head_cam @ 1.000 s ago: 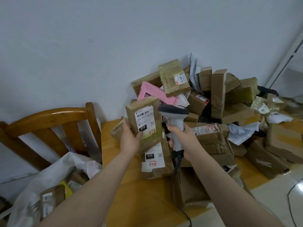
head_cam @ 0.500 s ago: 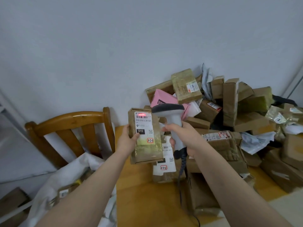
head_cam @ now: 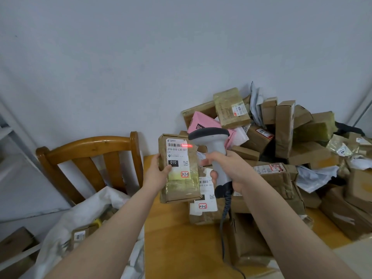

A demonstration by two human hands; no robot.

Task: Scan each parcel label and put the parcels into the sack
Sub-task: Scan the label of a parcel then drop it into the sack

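My left hand (head_cam: 159, 174) grips a brown cardboard parcel (head_cam: 181, 184) by its left edge and holds it upright above the table. Its white label (head_cam: 177, 156) faces me, and a red scan line lies across the barcode at the label's top right. My right hand (head_cam: 229, 170) grips the handle of a grey barcode scanner (head_cam: 211, 141), whose head points at that label. The white sack (head_cam: 84, 218) lies open at the lower left below the chair, with parcels inside.
A large heap of cardboard parcels (head_cam: 281, 141) and a pink box (head_cam: 201, 123) covers the wooden table (head_cam: 177, 238) against the wall. A wooden chair (head_cam: 90, 156) stands left of the table. The scanner's cable (head_cam: 224, 228) hangs over parcels at the table's front.
The parcel has come up from the heap and turned upright in my left hand. The red scan line has shifted to the right end of the barcode.
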